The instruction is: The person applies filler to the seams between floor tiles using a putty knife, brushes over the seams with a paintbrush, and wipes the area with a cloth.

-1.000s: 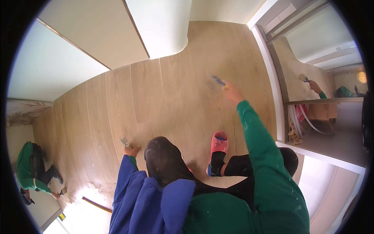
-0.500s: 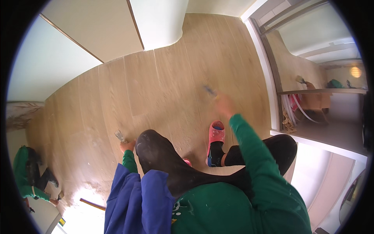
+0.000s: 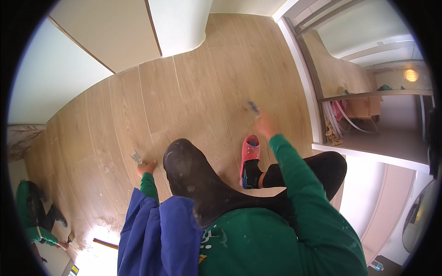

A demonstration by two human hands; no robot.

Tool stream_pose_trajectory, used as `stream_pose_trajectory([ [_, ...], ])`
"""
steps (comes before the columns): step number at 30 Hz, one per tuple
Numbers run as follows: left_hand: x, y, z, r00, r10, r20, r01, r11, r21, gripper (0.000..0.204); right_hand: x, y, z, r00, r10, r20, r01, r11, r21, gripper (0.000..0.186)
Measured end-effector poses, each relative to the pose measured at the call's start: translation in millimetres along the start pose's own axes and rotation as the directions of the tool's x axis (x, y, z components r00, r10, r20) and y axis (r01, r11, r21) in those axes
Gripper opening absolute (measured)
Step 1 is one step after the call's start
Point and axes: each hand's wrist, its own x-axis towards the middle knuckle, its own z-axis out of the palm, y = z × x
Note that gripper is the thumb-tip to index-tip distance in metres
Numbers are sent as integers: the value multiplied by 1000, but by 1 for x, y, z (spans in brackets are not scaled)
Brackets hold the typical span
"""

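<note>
My left hand (image 3: pixel 146 169) is low over the wood-look floor (image 3: pixel 198 101), left of my bent knee. It is closed on a small putty knife (image 3: pixel 135 156) with a greyish blade. Out in front of my right foot, my right hand (image 3: pixel 264 123) is blurred by motion. A short tool with a dark blue end (image 3: pixel 252 107) juts from its fingers toward the floor; the blur hides its exact kind. A pink slide sandal (image 3: pixel 251 146) is on my right foot, just behind that hand.
Blue cloth (image 3: pixel 152 234) hangs beside my left arm. Pale panels (image 3: pixel 110 32) border the floor ahead. At right stands a white-framed glossy unit (image 3: pixel 304 69) with reflections and a cardboard box (image 3: pixel 363 108). At far left, a green-sleeved person (image 3: pixel 34 211) appears, possibly reflected. A dark strip (image 3: pixel 105 243) lies nearby.
My left hand has shifted slightly left, away from my knee, with the putty knife. My right hand and its tool have moved slightly, still blurred. The whole view has shifted a little.
</note>
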Motion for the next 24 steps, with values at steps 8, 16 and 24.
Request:
stream_pose_trajectory([
  [8,0,-4,-1,999,-38,-4,39,999,23,88,-162,-59,85,895,-324,308,369,924,-103,36],
  [16,9,-17,-2,999,-12,-36,13,1000,11,90,-111,-40,9,969,-120,218,135,989,-56,24],
  [24,4,-21,-9,996,-52,-74,54,998,24,86,-174,-68,50,848,-312,428,363,931,-40,25],
])
